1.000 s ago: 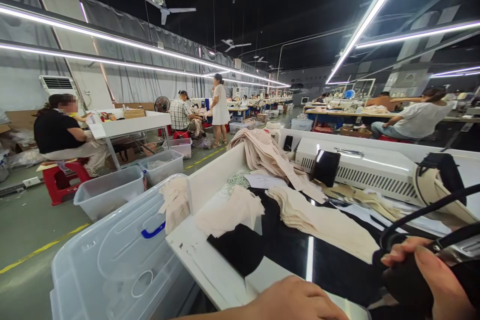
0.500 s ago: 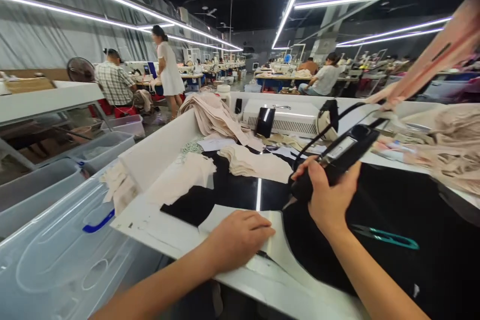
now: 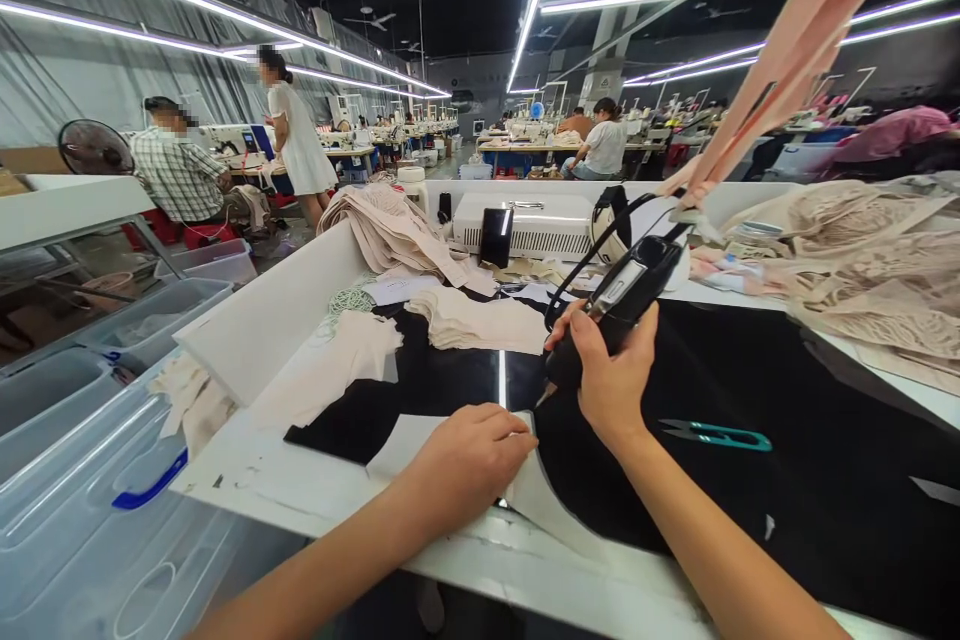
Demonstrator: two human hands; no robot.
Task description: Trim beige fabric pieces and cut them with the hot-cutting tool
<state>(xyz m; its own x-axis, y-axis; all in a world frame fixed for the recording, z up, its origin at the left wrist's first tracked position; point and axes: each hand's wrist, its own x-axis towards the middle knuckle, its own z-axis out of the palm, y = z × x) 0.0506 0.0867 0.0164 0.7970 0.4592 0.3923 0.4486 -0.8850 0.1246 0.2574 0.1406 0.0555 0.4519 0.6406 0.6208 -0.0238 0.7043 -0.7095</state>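
Note:
My left hand (image 3: 471,465) lies over a cream fabric piece (image 3: 551,505) near the table's front edge, its fingers together and curled at the piece's upper edge. Its thumb is mostly hidden. My right hand (image 3: 615,370) is wrapped round a black corded power tool (image 3: 622,305) with a narrow pointed tip. The tip points down, close beside my left fingertips and the cream piece; whether it touches cannot be made out. A pink cloth strip (image 3: 757,90) runs from the tool's back end upward. Black sheet (image 3: 720,360) lies beneath the hands.
Teal thread snips (image 3: 724,435) lie right of my right hand. Stacked cream pieces (image 3: 480,318) and piled fabric (image 3: 386,230) sit beyond. A phone (image 3: 496,237) leans against a white vented box (image 3: 555,220). Clear plastic bins (image 3: 71,510) stand left. Several people work farther back.
The view has turned slightly right, shifting the scene left. The black tool has come down a little, its tip now visible near my left fingers. My left hand stays on the cream piece.

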